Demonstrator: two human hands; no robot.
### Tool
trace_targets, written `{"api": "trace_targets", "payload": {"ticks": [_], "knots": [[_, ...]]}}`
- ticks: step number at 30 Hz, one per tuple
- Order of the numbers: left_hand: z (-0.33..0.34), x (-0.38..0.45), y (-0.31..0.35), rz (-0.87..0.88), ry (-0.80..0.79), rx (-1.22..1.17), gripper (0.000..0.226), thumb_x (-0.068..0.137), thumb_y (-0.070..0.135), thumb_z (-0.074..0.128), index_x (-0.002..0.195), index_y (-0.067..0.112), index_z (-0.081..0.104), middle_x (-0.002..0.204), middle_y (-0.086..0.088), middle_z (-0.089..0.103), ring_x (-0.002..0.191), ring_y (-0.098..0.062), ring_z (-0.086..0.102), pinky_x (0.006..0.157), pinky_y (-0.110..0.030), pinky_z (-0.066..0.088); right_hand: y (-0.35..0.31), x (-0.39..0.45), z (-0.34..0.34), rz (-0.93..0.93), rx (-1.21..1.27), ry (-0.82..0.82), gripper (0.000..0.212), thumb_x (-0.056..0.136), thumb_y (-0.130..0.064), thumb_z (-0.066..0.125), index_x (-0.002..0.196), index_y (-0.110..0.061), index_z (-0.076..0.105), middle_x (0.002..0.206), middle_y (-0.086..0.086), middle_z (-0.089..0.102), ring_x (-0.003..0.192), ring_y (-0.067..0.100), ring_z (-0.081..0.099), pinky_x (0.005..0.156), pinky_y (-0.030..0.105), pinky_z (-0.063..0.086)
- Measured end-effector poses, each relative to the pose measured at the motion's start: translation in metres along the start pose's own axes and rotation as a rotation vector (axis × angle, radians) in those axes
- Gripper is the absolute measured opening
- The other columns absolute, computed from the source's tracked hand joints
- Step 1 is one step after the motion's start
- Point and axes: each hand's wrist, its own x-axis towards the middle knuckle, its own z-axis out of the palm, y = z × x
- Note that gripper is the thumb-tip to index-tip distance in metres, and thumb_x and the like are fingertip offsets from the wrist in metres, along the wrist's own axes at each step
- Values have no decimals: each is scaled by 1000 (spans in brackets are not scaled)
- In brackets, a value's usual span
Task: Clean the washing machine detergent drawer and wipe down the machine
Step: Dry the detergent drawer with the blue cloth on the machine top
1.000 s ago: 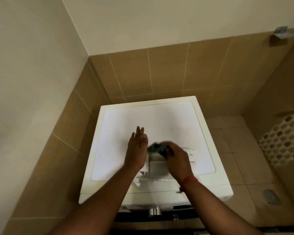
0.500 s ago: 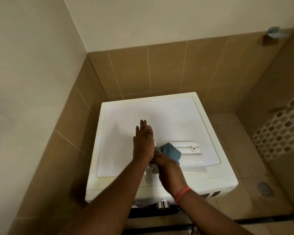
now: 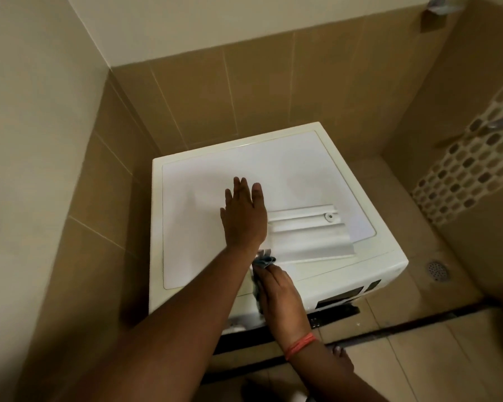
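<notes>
While the detergent drawer (image 3: 308,237) lies on the washing machine (image 3: 204,227) top at 3 o'clock of the flat, released left hand (image 3: 244,216), the blue cloth (image 3: 263,261) is gripped by the right hand (image 3: 279,294); the drawer should be steadied and its near-end ribs wiped firmly.

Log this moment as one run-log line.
left hand: flat, steadying drawer | right hand: gripping blue cloth | drawer: atop washing machine
</notes>
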Motion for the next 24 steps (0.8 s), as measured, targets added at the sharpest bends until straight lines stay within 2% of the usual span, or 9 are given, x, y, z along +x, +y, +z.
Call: {"api": "trace_targets", "payload": {"ticks": [4,6,8,11,13,15,18,21,24], "knots": [[-1,-1,-1,11,-9,69,61,103,52,14,156,22,16,164,6,8,152,-21,6,122,-49,12,6,12,-17,14,-26,65,37,76,3,64,107,-15,70,103,1,69,95,14,59,84,21,49],[-1,-1,-1,10,-3,106,62,102,52,14,156,21,16,164,5,9,152,-22,6,122,-50,13,21,13,-31,47,-105,104,32,73,8,62,98,-10,71,97,4,69,90,17,60,82,25,50],[-2,0,-1,9,-2,136,64,101,54,13,156,21,16,164,4,9,152,-22,7,122,-50,14,40,9,-45,91,-192,139,21,78,3,55,91,-6,69,90,6,66,83,19,60,78,26,51],[-1,1,-1,9,9,144,65,101,54,13,156,20,18,164,3,10,152,-23,7,121,-50,16,72,8,-76,390,-131,239,15,88,4,53,86,-8,61,83,0,54,79,14,54,70,13,39],[-1,0,-1,14,14,137,64,102,53,14,156,19,19,164,3,10,152,-23,7,122,-50,15,85,16,-93,587,-125,305,10,90,1,57,93,-7,61,90,0,50,81,14,49,72,14,34],[1,1,-1,12,9,108,64,102,54,15,156,19,19,164,3,10,152,-22,6,123,-47,12,89,25,-94,679,-111,364,7,91,-2,58,92,-9,59,95,3,51,83,16,48,76,19,34],[2,4,-5,45,24,87,73,98,59,9,155,16,25,164,-2,16,151,-22,8,123,-43,9,66,38,-70,669,4,356,15,90,-3,58,82,-14,53,90,2,51,81,17,50,74,17,34],[3,6,-6,55,61,116,79,94,60,4,153,14,28,163,-5,17,151,-23,8,123,-41,6,36,42,-44,562,103,215,19,88,-2,60,79,-17,53,83,-4,51,75,7,49,66,7,34],[1,5,-4,20,83,70,80,92,61,7,153,15,29,163,-4,17,151,-23,10,123,-44,12,19,45,-47,430,149,89,23,83,0,63,78,-21,56,83,-9,55,77,1,53,67,5,37]]}}
